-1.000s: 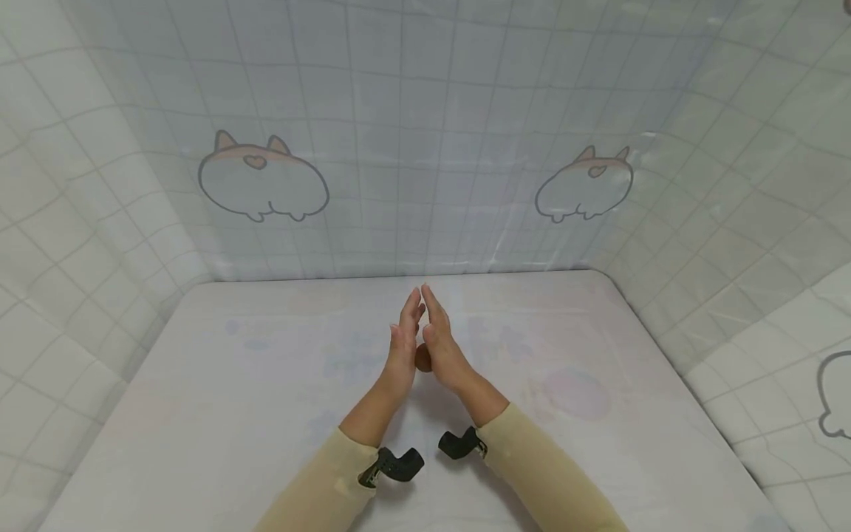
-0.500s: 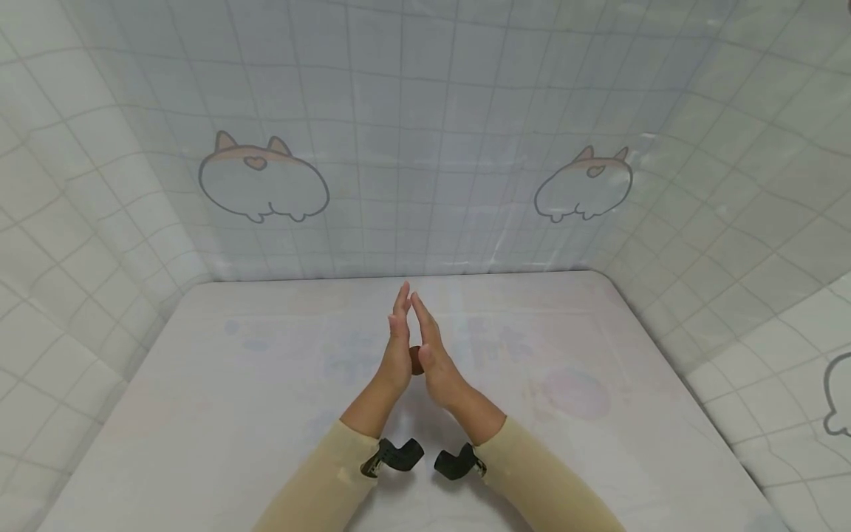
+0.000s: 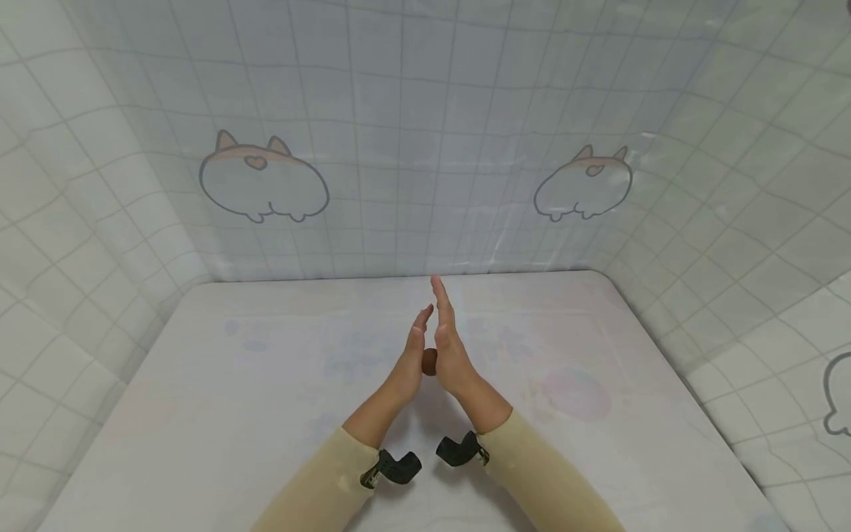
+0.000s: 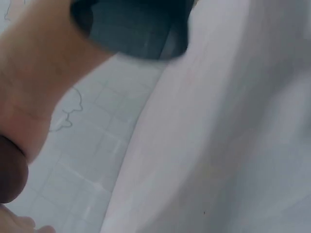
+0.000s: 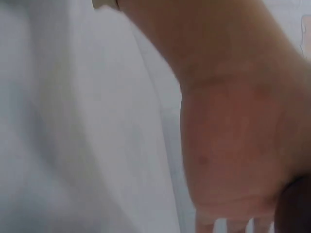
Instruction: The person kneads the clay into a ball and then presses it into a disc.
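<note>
Both hands face each other around a brown ball (image 3: 430, 362), the left hand (image 3: 408, 369) on its left and the right hand (image 3: 453, 355) on its right, fingers straight, the ball held between their palms. Nearer the wearer than the ball are a cream left sleeve (image 3: 326, 480) and right sleeve (image 3: 548, 473), each bearing a black camera (image 3: 400, 468). The head view shows just a narrow part of the ball between the palms; the left wrist view shows its smooth, rounded, dark side touching skin, and the right wrist view adds the bare inner wrist and palm beside it. That left view also catches a tiny dark speck (image 4: 204, 212) on the pale table (image 3: 199, 369) around the ball. Beyond the ball, past the table's far edge, stands a grid-patterned wall covering (image 3: 425, 148) with cartoon animals (image 3: 264, 177).
</note>
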Tool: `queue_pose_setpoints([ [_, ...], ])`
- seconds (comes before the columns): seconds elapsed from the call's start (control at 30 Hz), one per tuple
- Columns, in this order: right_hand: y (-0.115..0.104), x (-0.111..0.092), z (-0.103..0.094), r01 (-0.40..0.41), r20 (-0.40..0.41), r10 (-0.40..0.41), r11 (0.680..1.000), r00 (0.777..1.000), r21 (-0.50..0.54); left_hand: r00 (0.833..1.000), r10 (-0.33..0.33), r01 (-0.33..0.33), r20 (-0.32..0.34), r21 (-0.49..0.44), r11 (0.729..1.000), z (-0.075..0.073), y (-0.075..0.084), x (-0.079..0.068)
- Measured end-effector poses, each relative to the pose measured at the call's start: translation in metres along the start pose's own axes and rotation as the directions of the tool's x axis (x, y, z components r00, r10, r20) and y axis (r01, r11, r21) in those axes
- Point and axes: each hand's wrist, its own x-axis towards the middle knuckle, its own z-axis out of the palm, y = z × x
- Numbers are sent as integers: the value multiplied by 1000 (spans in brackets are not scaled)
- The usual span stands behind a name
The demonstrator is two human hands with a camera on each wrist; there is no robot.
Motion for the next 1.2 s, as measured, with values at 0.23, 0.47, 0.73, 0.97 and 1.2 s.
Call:
queue_pose_setpoints([
  [0.23, 11, 8, -7, -94, -47, 95, 995, 994, 21, 994, 86, -80, 64, -96, 992, 3, 7, -5],
  [0.47, 20, 9, -7, -174, -5, 174, 984, 985, 50, 978, 204, -189, 53, -205, 960, 0, 15, -4],
  [0.73, 28, 0, 1, -265, 97, 260, 964, 961, 36, 965, 263, -251, 13, -257, 933, -9, 20, 0],
  [0.97, 26, -5, 9, -226, 170, 208, 970, 963, 91, 961, 268, -274, -66, -140, 951, -13, 23, 6],
  [1.2, 21, -6, 14, -84, 132, 77, 995, 988, 48, 973, 186, -195, -135, -57, 979, -14, 18, 15],
])
